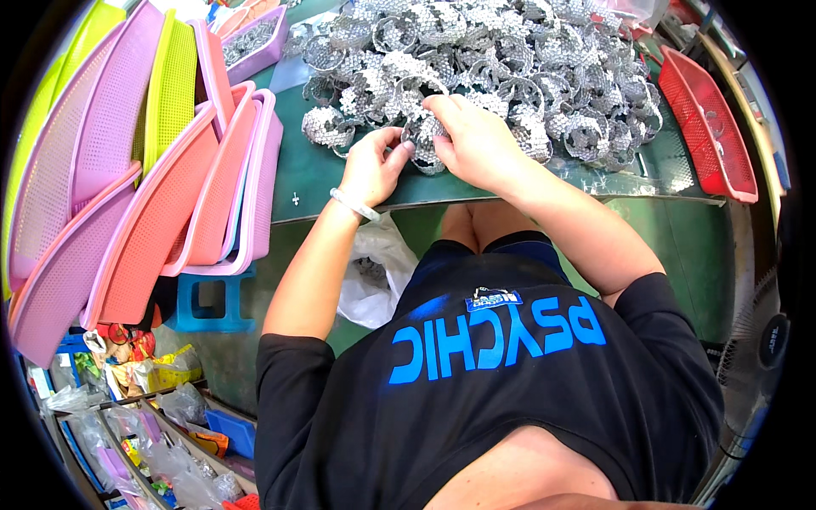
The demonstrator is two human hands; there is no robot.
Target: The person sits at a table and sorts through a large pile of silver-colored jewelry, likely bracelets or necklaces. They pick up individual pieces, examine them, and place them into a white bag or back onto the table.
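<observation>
Workstation surroundings: green-topped bench with stacked trays to the left.

The green work table [314,183] spans the upper area under bright, even light. Pink, salmon and yellow-green perforated plastic trays [161,187] lean in an overlapping stack at the left, above a blue plastic stool [208,304]. A red mesh basket [710,127] sits at the table's right end. A fan [761,340] stands at the right edge. Bagged clutter [144,425] fills the lower-left floor.

Black short-sleeved T-shirt [510,399] — large blue block lettering across chest, small blue-and-white logo patch above it. Dark shorts with blue trim at hem. Pale bangle [353,205] on left wrist — forearms bare, no gloves, no rings visible.
</observation>
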